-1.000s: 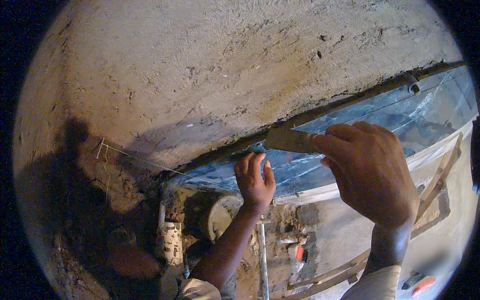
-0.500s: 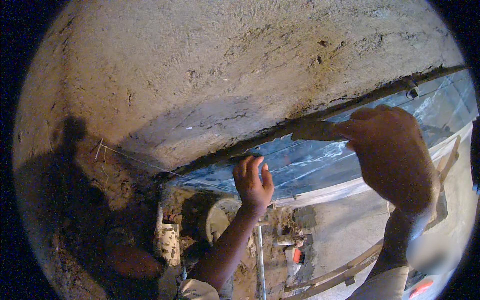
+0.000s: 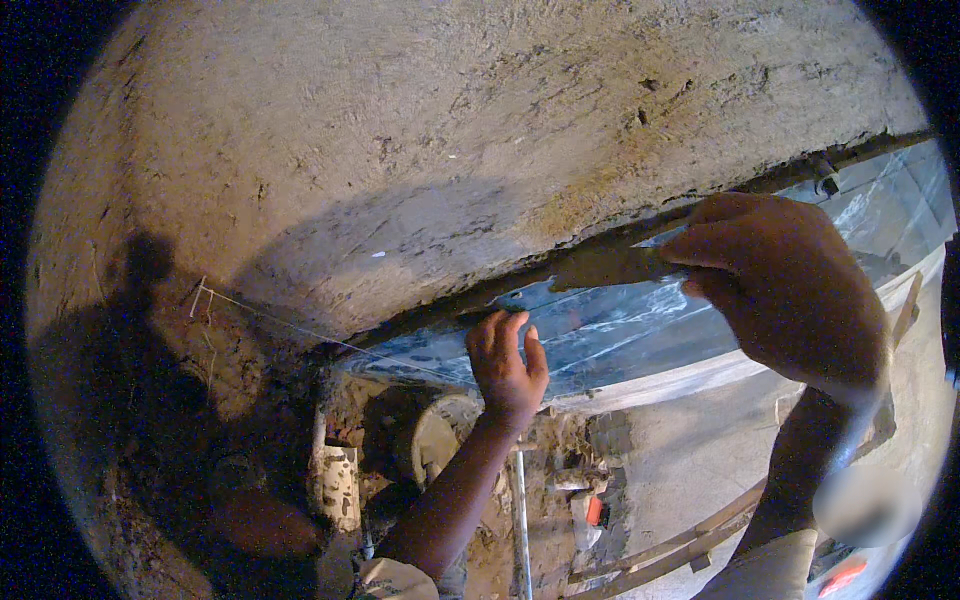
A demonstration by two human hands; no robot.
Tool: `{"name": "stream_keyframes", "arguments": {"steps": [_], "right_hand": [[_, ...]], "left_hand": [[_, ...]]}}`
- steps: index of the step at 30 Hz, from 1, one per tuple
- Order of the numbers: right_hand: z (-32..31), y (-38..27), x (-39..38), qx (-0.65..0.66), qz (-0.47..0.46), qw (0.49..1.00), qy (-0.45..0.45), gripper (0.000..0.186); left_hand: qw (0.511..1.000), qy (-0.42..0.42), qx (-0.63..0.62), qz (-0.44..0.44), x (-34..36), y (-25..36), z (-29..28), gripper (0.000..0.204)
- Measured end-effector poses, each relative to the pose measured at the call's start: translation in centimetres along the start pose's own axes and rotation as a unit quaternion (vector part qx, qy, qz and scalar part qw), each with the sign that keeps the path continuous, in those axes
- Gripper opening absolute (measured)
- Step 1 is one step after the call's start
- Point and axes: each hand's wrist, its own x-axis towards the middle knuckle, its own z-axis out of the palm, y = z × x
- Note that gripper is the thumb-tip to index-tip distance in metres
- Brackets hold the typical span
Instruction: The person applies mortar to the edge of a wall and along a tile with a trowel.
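Observation:
Blue marbled tiles [image 3: 610, 345] run in a slanting row along the foot of a rough plastered wall. A dark gap [image 3: 590, 250] separates their upper edge from the wall. My right hand [image 3: 785, 285] is closed around a trowel [image 3: 610, 268], its handle hidden in my grip. The trowel's flat dark blade lies along the gap, over the tiles' upper edge. To its left, my left hand [image 3: 505, 365] rests against the tile face near that edge. Its fingers are slightly bent, the thumb stands apart, and it grips nothing.
A thin string [image 3: 290, 325] stretches from the wall at left to the tiles. Below stand a round bucket [image 3: 435, 440] and a pale pole [image 3: 522, 520]. Curved wooden strips [image 3: 690, 540] lie at lower right. A small pipe stub [image 3: 825, 178] sticks out above the tiles.
My right hand has tilted, and the trowel blade has slid a little left and down along the gap, closer to my left hand. The left hand has stayed in place.

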Motion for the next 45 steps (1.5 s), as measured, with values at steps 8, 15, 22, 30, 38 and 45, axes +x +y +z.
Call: {"name": "stream_keyframes", "arguments": {"steps": [8,15,22,30,38,45], "right_hand": [[2.0,0.0,2.5,-0.047,0.016,0.991,-0.124,0.016],[-1.2,1.0,0.0,-0.028,0.019,0.999,-0.014,0.016],[1.5,-0.6,3.0,-0.055,0.001,0.995,-0.085,0.012],[0.1,2.0,0.3,-0.082,0.051,0.995,-0.040,0.014],[-3.0,4.4,-3.7,-0.101,0.054,0.993,0.039,0.028],[-2.1,0.8,-2.7,-0.061,0.073,0.995,0.039,0.024]], "left_hand": [[1.000,0.004,0.015,0.003,-0.1,-0.4,-0.2,0.028],[1.000,-0.014,-0.003,-0.011,-0.2,-0.1,0.2,0.028],[1.000,-0.007,0.010,0.000,0.0,-0.8,-0.4,0.029],[1.000,-0.011,0.011,0.005,0.0,-0.8,-0.6,0.029],[1.000,-0.007,0.016,0.020,-0.1,-0.5,-0.1,0.029],[1.000,-0.009,0.017,0.013,-0.3,-0.7,-0.3,0.030]]}}
